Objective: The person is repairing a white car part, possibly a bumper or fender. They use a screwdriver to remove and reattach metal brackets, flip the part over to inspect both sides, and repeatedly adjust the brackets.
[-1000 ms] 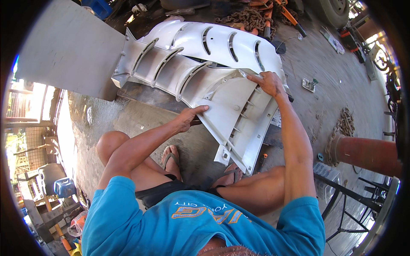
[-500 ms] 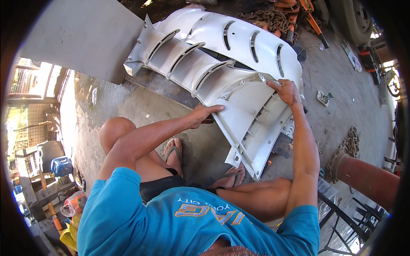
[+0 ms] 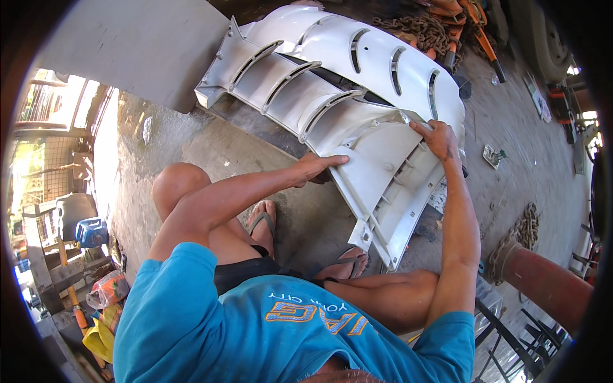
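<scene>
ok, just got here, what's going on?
A person in a blue shirt has both hands on a white ribbed panel. The left hand holds its near left edge, thumb on top; the right hand grips the right side. A second white panel, with curved slots, lies just beyond it, dark gaps showing between them. Whether the two are joined isn't clear from this view.

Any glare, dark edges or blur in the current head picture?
In the head view, daylight burns out parts of the opening at far left; same view, a black fisheye border swallows the corners; there too, the left hand, right hand and nearer white panel read clearly.
</scene>
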`<state>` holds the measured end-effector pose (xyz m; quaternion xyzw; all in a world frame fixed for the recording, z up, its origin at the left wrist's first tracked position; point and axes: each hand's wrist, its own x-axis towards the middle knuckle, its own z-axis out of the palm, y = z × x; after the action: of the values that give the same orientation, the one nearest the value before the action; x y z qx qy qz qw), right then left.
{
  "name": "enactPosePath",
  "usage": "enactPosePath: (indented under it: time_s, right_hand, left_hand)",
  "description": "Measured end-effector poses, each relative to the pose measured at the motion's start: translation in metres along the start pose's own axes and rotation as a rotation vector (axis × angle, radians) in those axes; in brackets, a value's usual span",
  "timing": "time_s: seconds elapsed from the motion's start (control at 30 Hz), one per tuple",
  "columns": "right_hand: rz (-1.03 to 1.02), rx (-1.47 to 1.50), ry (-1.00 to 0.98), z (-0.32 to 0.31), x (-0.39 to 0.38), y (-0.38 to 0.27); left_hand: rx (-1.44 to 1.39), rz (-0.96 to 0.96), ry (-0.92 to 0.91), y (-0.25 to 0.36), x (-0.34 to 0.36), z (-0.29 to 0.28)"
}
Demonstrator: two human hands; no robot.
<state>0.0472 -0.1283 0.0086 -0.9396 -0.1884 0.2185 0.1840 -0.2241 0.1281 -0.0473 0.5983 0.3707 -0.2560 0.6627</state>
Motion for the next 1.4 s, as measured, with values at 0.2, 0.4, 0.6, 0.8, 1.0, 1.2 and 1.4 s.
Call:
enactPosePath:
  time_s: [0.2,0.4,0.6,0.8,1.0,1.2,1.4]
  right_hand:
    - [-0.008,-0.049,0.013,-0.003,-0.005,-0.003]
    - [-0.049,-0.141,0.1,0.001,-0.013,-0.014]
    - [-0.117,-0.23,0.184,0.0,-0.015,-0.014]
    - [-0.074,-0.281,0.157,-0.007,-0.027,-0.029]
    - [-0.06,-0.231,0.131,-0.01,-0.027,-0.029]
    - [-0.134,-0.071,0.339,-0.023,-0.013,-0.015]
    - [-0.037,0.197,0.737,-0.135,0.011,-0.035]
  left_hand:
    - [0.077,-0.008,-0.046,0.014,-0.01,0.0]
    - [0.128,-0.018,-0.098,0.007,-0.004,-0.007]
    - [0.178,-0.055,-0.082,0.009,-0.003,-0.003]
    - [0.19,-0.025,-0.09,0.009,-0.01,-0.006]
    - [0.219,-0.046,-0.086,0.007,-0.008,-0.007]
    - [0.315,-0.086,-0.111,0.032,-0.042,-0.004]
    - [1.098,0.224,-0.112,0.05,-0.06,-0.007]
